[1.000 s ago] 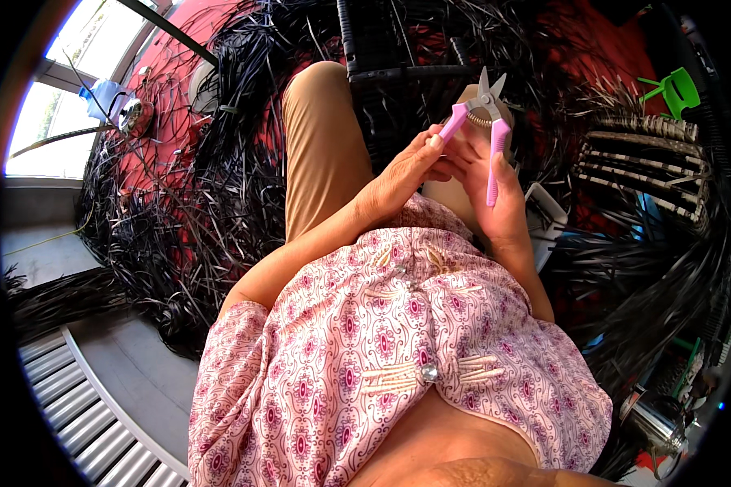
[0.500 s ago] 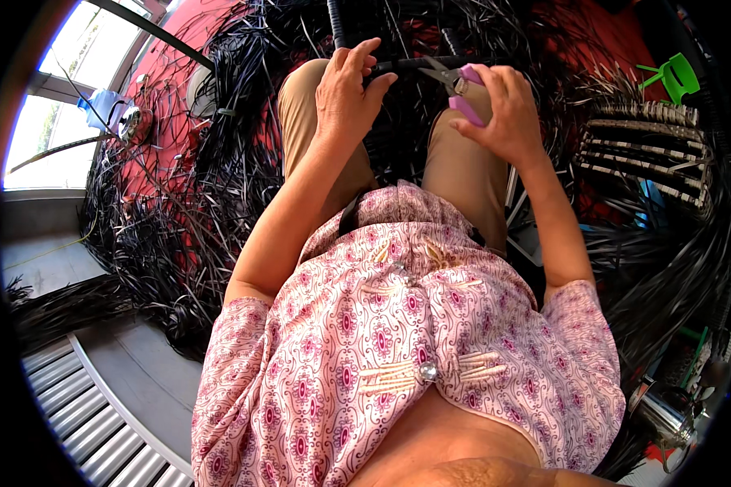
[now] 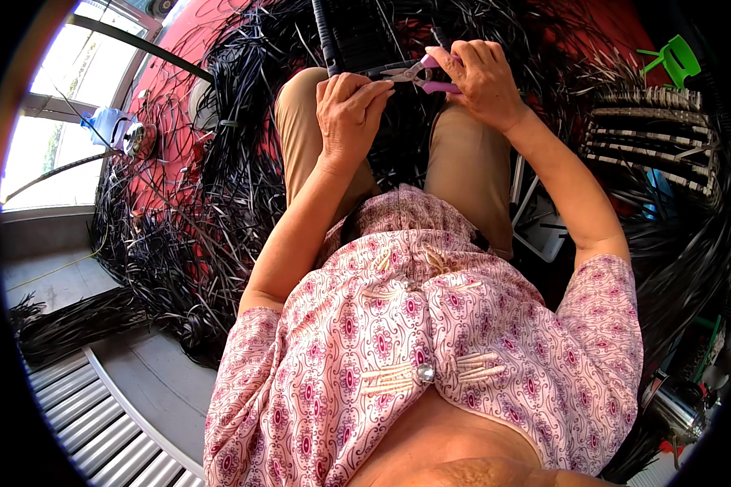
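My right hand grips small spring snips with pink handles and silver blades. The blades point left, and their tips reach the fingers of my left hand. That hand is closed in a pinch above my left knee; what lies between thumb and fingers is too small to make out. Just beyond both hands runs a dark bar, joined to an upright bar wrapped in black strip. Loose black strips hang and lie around the bars.
Heaps of black strips cover the red floor on the left. A woven slatted piece and a green plastic chair-like item stand at right. A metal grille lies lower left, a shiny metal vessel lower right.
My right hand has swung the snips left and down to my left fingertips. My left hand has lowered slightly, its raised fingers drawing into a pinch.
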Demonstrator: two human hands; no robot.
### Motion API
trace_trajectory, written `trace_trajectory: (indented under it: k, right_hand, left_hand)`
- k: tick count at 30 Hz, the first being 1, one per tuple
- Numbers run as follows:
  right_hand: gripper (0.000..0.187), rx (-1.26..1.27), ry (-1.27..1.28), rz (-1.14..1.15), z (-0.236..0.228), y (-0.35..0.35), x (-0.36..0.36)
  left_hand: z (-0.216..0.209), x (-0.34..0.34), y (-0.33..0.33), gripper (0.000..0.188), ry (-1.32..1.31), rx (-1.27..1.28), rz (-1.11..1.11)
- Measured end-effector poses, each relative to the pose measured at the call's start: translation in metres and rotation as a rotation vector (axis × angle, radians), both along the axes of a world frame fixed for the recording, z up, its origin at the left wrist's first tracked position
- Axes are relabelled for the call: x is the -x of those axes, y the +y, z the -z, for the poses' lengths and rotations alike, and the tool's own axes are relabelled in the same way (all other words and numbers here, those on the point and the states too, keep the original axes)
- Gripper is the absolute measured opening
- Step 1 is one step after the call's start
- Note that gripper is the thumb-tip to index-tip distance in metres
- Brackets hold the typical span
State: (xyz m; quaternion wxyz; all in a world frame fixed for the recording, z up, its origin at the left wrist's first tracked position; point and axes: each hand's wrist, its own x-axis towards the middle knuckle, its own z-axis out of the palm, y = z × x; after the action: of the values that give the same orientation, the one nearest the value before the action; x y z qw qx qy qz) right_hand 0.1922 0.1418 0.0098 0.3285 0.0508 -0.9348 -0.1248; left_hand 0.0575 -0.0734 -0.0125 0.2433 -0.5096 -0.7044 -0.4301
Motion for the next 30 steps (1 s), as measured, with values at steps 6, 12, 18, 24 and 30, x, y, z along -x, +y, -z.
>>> trace_trajectory:
  k: [6,12,18,24,30]
  right_hand:
    - [0.050,-0.089,0.042,-0.024,0.008,0.012,0.004]
    - [0.044,-0.084,0.055,0.003,0.011,0.007,-0.002]
    - [0.056,0.483,0.501,0.200,0.021,0.031,-0.047]
    - [0.057,1.687,0.548,0.792,0.208,0.096,-0.189]
    - [0.089,1.743,0.581,1.269,0.309,0.128,-0.282]
  left_hand:
    - [0.003,0.001,0.002,0.012,0.092,-0.001,0.018]
    - [-0.005,0.001,0.002,0.009,0.168,-0.002,0.069]
    - [-0.023,0.048,-0.015,0.028,-0.443,-0.090,-0.335]
    - [-0.010,0.038,-0.019,0.066,0.174,0.351,-0.202]
    - [-0.013,0.072,0.022,0.027,0.298,0.445,0.006]
